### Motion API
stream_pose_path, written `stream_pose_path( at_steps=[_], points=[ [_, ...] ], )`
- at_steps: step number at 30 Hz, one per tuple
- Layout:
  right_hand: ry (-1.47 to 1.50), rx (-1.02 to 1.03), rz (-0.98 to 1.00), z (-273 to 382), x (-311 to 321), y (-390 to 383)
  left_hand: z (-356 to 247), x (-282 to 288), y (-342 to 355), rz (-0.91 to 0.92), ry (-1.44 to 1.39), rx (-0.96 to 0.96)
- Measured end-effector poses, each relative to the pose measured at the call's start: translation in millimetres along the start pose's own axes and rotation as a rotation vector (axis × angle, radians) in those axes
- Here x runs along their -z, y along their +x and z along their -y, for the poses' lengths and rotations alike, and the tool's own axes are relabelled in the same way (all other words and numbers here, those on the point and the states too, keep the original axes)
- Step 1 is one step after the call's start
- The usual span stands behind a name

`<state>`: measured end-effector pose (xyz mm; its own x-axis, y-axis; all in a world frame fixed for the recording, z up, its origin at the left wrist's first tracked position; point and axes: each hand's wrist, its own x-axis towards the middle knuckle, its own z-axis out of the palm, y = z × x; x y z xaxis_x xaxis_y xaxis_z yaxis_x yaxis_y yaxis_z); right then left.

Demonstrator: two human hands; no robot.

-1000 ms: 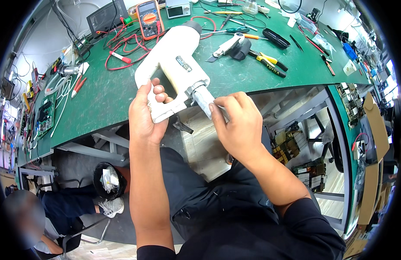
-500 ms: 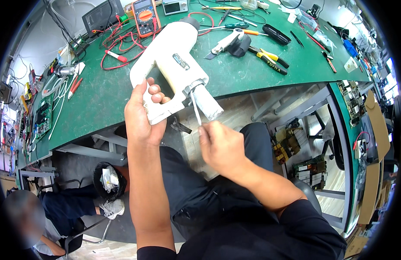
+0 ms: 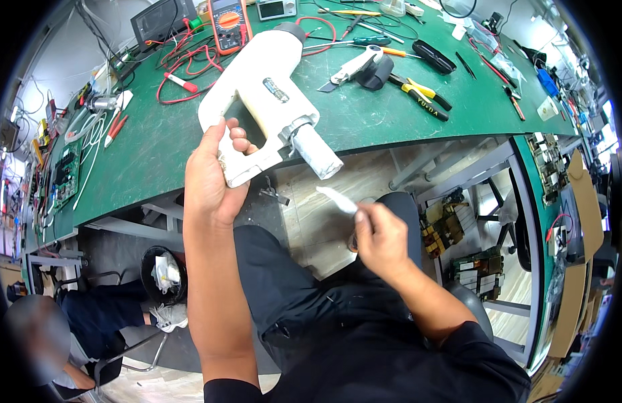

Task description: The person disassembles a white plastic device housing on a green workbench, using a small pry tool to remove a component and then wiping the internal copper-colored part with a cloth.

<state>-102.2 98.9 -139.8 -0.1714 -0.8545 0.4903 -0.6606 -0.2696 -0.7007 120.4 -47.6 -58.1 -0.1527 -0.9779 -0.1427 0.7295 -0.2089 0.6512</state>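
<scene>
Left grip [image 3: 215, 173] closed around a white gun-shaped housing [image 3: 258, 74]; right grip [image 3: 383, 236] pinch-tight on a blurred white strip [image 3: 339, 200]

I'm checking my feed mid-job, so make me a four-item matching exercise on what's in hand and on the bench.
Things:
1. Right-side pliers
2. White housing
3. Multimeter
4. Slim white piece

Places or colours:
A. Gripped by its handle in the left hand
B. Black and yellow
C. Held in the right hand
D. Orange, near the far edge of the green bench

Pairs: 1-B, 2-A, 3-D, 4-C
</scene>
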Motion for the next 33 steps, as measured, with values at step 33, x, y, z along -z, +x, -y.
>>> stream_pose_path(
  at_steps=[33],
  points=[
    [0.939,-0.421,0.521,25,-12,76,15,6,-40,0.051,1.72,-0.959]
  ],
)
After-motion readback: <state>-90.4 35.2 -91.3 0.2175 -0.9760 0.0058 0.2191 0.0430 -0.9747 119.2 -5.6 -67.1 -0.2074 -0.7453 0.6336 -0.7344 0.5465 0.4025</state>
